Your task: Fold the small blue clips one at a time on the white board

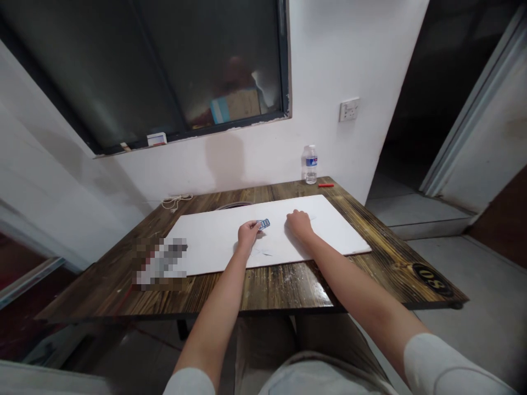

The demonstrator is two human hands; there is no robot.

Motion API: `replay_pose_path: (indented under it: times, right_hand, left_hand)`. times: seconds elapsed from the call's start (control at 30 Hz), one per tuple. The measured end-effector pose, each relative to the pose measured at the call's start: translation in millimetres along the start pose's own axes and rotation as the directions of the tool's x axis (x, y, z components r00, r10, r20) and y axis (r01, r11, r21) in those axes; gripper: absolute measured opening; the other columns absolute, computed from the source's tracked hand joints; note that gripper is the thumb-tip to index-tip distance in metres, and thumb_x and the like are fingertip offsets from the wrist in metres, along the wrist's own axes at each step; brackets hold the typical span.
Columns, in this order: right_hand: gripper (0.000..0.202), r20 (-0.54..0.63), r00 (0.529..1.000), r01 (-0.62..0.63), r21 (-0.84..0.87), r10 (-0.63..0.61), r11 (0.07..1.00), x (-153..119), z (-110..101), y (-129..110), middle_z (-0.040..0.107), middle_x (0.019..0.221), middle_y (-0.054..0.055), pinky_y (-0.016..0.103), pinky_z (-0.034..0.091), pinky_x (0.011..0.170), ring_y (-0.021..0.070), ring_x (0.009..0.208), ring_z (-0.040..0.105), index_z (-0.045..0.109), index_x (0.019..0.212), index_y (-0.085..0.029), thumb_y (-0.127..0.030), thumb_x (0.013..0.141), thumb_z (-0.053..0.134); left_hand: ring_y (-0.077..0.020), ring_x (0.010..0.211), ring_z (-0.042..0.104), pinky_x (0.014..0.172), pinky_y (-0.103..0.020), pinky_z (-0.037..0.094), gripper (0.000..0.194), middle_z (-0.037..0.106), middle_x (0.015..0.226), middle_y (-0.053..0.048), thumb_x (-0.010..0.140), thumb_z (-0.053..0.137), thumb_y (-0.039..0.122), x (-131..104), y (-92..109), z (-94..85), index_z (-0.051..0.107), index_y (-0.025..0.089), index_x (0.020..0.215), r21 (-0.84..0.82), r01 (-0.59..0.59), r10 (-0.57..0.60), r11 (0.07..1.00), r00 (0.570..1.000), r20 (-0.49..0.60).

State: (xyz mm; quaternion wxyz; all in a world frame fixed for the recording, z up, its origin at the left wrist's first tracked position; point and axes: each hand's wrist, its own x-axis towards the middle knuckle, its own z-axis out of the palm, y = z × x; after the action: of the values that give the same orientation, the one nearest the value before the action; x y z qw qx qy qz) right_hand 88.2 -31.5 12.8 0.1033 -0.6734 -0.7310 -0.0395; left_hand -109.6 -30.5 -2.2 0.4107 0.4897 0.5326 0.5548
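Observation:
My left hand (pixel 247 235) pinches a small blue, flat, rectangular piece (pixel 264 224) with window-like panels, just above a white board (pixel 209 236). My right hand (pixel 300 223) rests over the right half of the board with its fingers curled in. Whatever those fingers hold, if anything, is hidden. Just to the right of that hand, a faint thin item (pixel 313 218) shows on the board. Small thin scraps (pixel 262 252), pale with a dark tip, lie on the board nearer to me, below my left hand.
The board lies on a dark wooden table (pixel 284 288). At the back stand a water bottle (pixel 311 164) and a red pen (pixel 326 185). A white cord (pixel 176 202) lies at the back left. A blurred-out item (pixel 162 263) covers the board's left end. A wall rises behind.

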Motion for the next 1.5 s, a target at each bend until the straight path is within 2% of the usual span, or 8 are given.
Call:
replay_pose_path:
  times: [0.47,0.73,0.83,1.0,1.13,1.27,1.37,1.5]
  right_hand:
    - [0.030,-0.100,0.995,-0.025,0.062,0.031,0.998,6,12,11,0.061,0.102,0.018,0.033,0.038,0.078,0.0243,0.093,0.054,0.067,0.101,-0.009,-0.010,0.089,0.040]
    - [0.027,-0.234,0.966,0.155,0.187,-0.109,0.970,9,12,7,0.062,0.101,0.016,0.033,0.038,0.087,0.0243,0.097,0.052,0.070,0.094,-0.009,-0.012,0.087,0.044]
    - [0.031,-0.334,0.929,0.263,0.307,-0.156,0.915,8,11,5,0.062,0.104,0.013,0.030,0.039,0.091,0.0210,0.098,0.054,0.069,0.101,-0.011,-0.010,0.088,0.041]
    - [0.034,-0.460,0.855,0.463,0.468,-0.239,0.753,8,15,-4,0.061,0.107,0.010,0.029,0.043,0.090,0.0180,0.101,0.056,0.067,0.110,-0.016,-0.010,0.088,0.042]
    - [0.027,-0.506,0.824,0.535,0.541,-0.257,0.649,10,20,-11,0.063,0.099,0.009,0.027,0.046,0.084,0.0162,0.092,0.060,0.069,0.104,-0.017,-0.015,0.088,0.048]
    - [0.020,-0.489,0.847,0.503,0.614,-0.207,0.609,12,24,-13,0.065,0.089,0.006,0.024,0.047,0.075,0.0137,0.078,0.060,0.071,0.097,-0.016,-0.017,0.086,0.053]
    - [0.018,-0.439,0.888,0.426,0.676,-0.136,0.601,12,24,-13,0.067,0.086,0.005,0.025,0.047,0.075,0.0139,0.075,0.060,0.071,0.094,-0.017,-0.019,0.084,0.057]
    - [0.011,-0.379,0.923,0.344,0.742,-0.063,0.575,12,23,-12,0.068,0.080,0.004,0.025,0.046,0.071,0.0137,0.071,0.059,0.070,0.081,-0.016,-0.023,0.080,0.062]
  left_hand:
    - [-0.0118,0.054,0.064,0.056,-0.024,0.054,0.035,0.071,0.075,-0.007,0.062,0.081,0.035,3,-6,1.4,0.072,0.010,0.085,-0.007,0.009,-0.009,1.000,1.000,-0.001]
    - [-0.0117,0.054,0.063,0.053,-0.022,0.052,0.030,0.070,0.072,-0.005,0.064,0.080,0.030,0,-2,1.4,0.072,0.011,0.085,-0.013,0.006,-0.006,1.000,1.000,0.008]
    - [-0.0122,0.053,0.064,0.053,-0.022,0.052,0.029,0.070,0.070,-0.005,0.064,0.080,0.030,1,-3,1.1,0.072,0.011,0.084,-0.002,0.000,0.000,1.000,1.000,0.010]
    - [-0.0131,0.054,0.064,0.052,-0.022,0.051,0.028,0.071,0.073,-0.006,0.065,0.079,0.031,3,-5,-0.2,0.073,0.011,0.085,0.023,-0.023,0.022,0.999,1.000,0.019]
    - [-0.0124,0.054,0.064,0.054,-0.021,0.050,0.026,0.072,0.075,-0.006,0.067,0.077,0.031,7,-10,-1.7,0.073,0.012,0.085,0.038,-0.054,0.053,0.998,0.998,0.031]
    - [-0.0133,0.054,0.065,0.054,-0.022,0.050,0.025,0.072,0.074,-0.006,0.067,0.077,0.031,11,-16,-2.5,0.073,0.013,0.084,0.050,-0.054,0.052,0.997,0.998,0.036]
    - [-0.0133,0.054,0.065,0.053,-0.022,0.050,0.026,0.072,0.075,-0.006,0.067,0.077,0.031,10,-15,-2.1,0.073,0.013,0.085,0.035,-0.049,0.048,0.998,0.998,0.042]
    - [-0.0133,0.055,0.064,0.054,-0.023,0.052,0.028,0.072,0.076,-0.007,0.066,0.078,0.032,6,-11,-1.1,0.073,0.012,0.085,0.017,-0.040,0.039,0.999,0.998,0.041]
